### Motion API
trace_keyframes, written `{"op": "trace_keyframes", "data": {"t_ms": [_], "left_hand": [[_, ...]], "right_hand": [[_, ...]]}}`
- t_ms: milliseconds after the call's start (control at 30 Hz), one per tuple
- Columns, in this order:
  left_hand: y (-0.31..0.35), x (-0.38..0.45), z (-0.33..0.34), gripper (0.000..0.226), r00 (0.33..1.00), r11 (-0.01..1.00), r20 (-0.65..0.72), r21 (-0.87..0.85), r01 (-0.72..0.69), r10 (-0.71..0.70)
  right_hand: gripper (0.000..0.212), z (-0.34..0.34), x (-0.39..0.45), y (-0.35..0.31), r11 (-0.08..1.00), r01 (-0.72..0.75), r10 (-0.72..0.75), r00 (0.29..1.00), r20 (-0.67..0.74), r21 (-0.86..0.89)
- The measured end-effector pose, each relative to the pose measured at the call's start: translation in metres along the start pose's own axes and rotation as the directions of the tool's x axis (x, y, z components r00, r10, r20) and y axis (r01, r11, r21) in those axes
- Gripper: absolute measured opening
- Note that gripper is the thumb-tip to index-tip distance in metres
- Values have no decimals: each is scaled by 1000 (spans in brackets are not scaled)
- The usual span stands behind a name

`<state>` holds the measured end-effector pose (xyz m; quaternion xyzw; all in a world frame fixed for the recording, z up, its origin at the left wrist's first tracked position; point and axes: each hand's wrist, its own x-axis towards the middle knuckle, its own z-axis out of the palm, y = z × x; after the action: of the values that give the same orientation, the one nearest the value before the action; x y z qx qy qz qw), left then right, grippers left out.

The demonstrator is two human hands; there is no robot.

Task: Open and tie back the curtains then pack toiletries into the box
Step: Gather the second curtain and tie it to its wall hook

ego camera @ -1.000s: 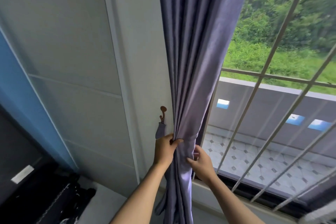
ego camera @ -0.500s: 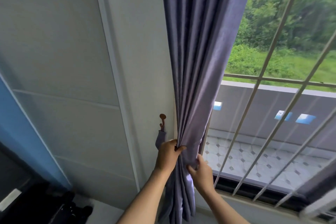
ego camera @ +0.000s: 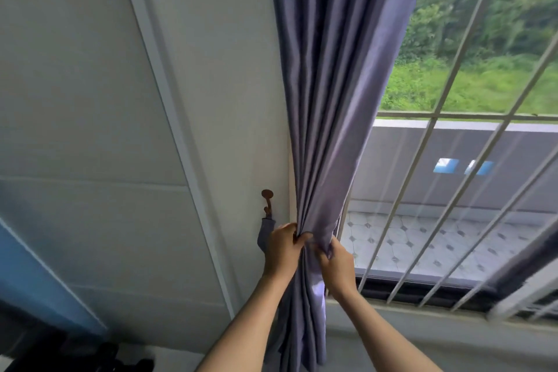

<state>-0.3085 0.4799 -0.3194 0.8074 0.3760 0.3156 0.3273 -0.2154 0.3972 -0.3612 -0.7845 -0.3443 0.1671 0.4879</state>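
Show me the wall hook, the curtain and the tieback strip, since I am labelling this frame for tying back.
wall hook point(ego camera: 267, 199), head view, on its round plate.
curtain point(ego camera: 326, 100), head view, on the gathered folds.
tieback strip point(ego camera: 265, 234), head view, on its hanging part.

Two hands are gathering one purple curtain point(ego camera: 326, 100): the left hand point(ego camera: 280, 251) and the right hand point(ego camera: 336, 263) are each gripping its bunched folds, touching at the fabric. One brown wall hook point(ego camera: 267, 199) is showing just above the left hand, with one strip of matching purple tieback point(ego camera: 265, 232) hanging from it beside that hand's knuckles. Two blue skylights point(ego camera: 463, 166) are glinting on the roof well beyond the right hand, and one window grille point(ego camera: 434, 136) is standing behind it.
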Motion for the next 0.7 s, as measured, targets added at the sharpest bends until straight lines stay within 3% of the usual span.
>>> {"op": "trace_keyframes", "data": {"t_ms": [67,300,467,700], "left_hand": [[-1,1,2,24,1000,1000,-11,0,-10,10],[-3,0,4,24,998,999,-27,-11,-48,48],[-8,-5,-1,28,998,998,47,-47,-45,48],[-12,5,-9,37,990,999,134,-5,-41,42]], "right_hand": [[6,-1,5,-2,1000,3,-3,1000,7,-20],[23,-7,10,0,998,-67,66,995,70,6],[33,-9,12,1,998,-52,55,996,72,-39],[27,-5,13,3,996,-60,64,996,55,-67]]}}
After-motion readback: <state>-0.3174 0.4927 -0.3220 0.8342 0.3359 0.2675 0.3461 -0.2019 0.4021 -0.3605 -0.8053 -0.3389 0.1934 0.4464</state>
